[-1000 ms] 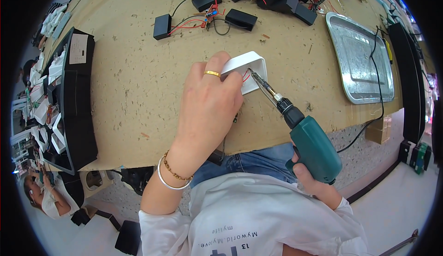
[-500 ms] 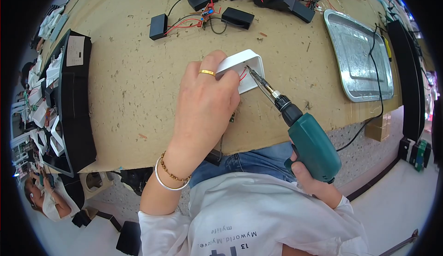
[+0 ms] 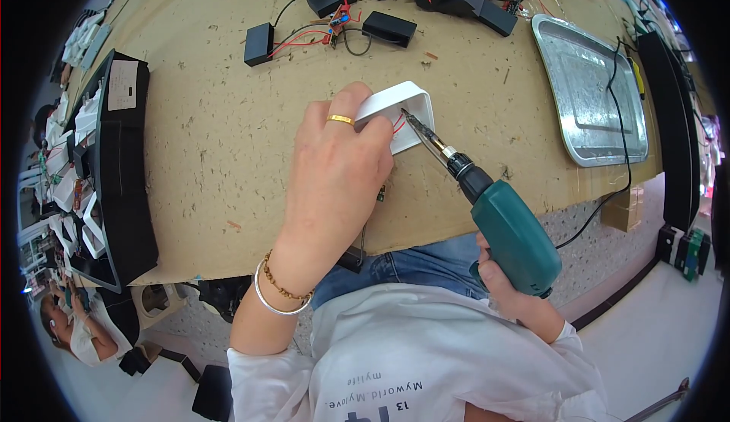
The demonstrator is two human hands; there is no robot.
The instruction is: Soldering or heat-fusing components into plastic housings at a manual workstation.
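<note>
My left hand (image 3: 334,152) is closed round a small white plastic housing (image 3: 394,101), its open side turned toward the right. A gold ring and wrist bands are on this hand and arm. Inside the housing a red wire (image 3: 398,125) shows. My right hand (image 3: 508,291) grips a green soldering gun (image 3: 515,232) with a black collar. The gun's metal tip reaches into the housing near the red wire; whether it touches a joint I cannot make out. Below my left hand, part of a small green circuit board (image 3: 382,193) shows, mostly hidden.
Black boxes with red and black wires (image 3: 259,44) lie on the brown tabletop (image 3: 205,148); a heap of black boxes (image 3: 449,0) is at the back. A metal tray (image 3: 601,103) lies right, a cable across it. A black bin (image 3: 125,171) of white parts stands left.
The soldering gun has shifted very slightly left and away from me, with its tip still inside the white housing. My left hand keeps its hold on the housing.
</note>
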